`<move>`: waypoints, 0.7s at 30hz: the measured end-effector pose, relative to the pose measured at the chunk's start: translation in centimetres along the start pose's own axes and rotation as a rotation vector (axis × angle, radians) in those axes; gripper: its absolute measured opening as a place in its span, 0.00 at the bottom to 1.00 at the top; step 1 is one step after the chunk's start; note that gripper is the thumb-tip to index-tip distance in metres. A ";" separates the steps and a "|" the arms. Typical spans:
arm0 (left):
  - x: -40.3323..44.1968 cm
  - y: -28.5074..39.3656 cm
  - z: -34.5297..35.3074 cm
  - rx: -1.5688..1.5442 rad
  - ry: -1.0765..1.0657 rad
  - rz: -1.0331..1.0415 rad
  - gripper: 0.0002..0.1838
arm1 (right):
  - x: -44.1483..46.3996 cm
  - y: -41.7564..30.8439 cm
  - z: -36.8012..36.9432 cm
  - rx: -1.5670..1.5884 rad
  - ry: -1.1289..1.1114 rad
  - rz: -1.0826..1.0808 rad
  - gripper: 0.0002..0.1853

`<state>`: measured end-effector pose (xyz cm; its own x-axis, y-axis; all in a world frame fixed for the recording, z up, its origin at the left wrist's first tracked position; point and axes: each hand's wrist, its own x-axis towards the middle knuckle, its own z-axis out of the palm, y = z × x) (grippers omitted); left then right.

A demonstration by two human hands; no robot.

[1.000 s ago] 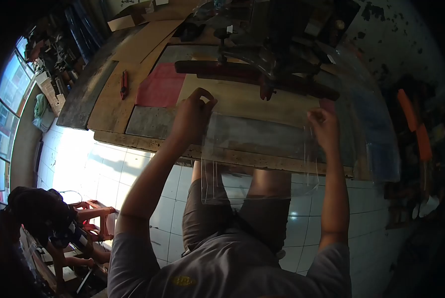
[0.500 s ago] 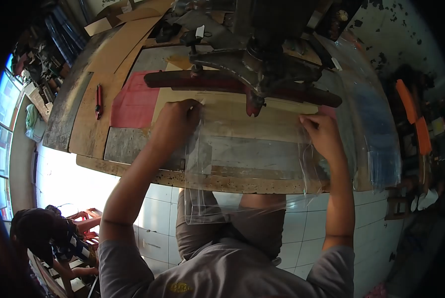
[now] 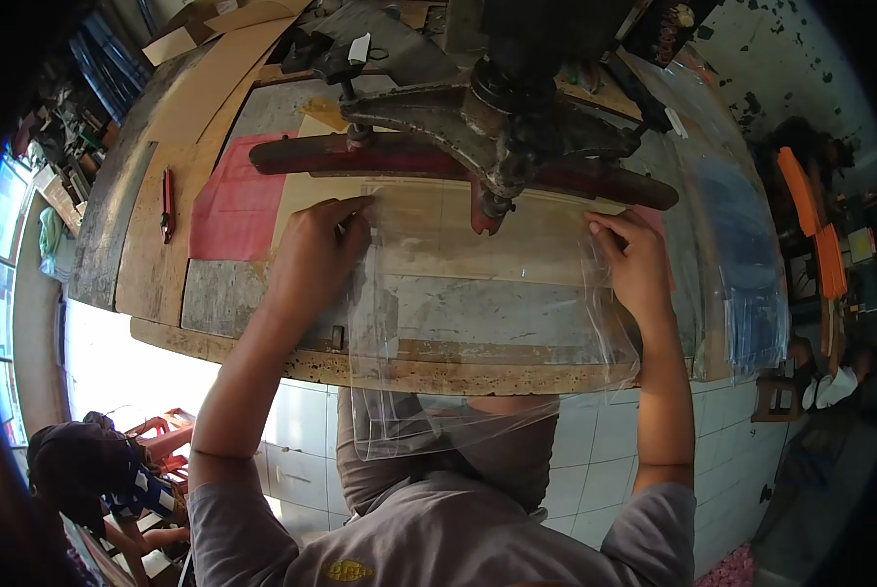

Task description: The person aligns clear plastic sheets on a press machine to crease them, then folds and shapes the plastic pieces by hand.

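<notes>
Left hand point(image 3: 317, 243), right hand point(image 3: 636, 262) pinching clear plastic sheet point(image 3: 382, 342); yellow shirt logo point(image 3: 346, 570) (lettering unreadable).

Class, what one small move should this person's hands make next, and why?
Probably ease the right hand slightly outward, with the left hand as anchor: both pinch the clear plastic sheet, which looks creased below the right hand.

In my head view, the worn table point(image 3: 233, 301) carries a red cutter point(image 3: 167, 205) at left, beside red sheeting point(image 3: 238, 203).
</notes>
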<state>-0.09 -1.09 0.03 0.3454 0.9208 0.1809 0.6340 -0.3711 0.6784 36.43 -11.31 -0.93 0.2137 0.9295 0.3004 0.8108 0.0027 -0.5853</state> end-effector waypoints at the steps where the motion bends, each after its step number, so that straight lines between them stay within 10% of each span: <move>1: 0.0 0.2 -0.1 0.014 -0.007 -0.012 0.15 | 0.0 -0.2 -0.1 0.004 -0.006 0.022 0.11; 21: 0.2 -0.9 0.4 0.049 0.067 0.097 0.14 | 0.6 -0.4 -0.3 -0.053 -0.036 -0.047 0.11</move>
<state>-0.25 -0.59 -0.81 0.3610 0.8857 0.2918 0.6334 -0.4625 0.6203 36.40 -10.90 -0.28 0.1560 0.9414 0.2991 0.8476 0.0279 -0.5299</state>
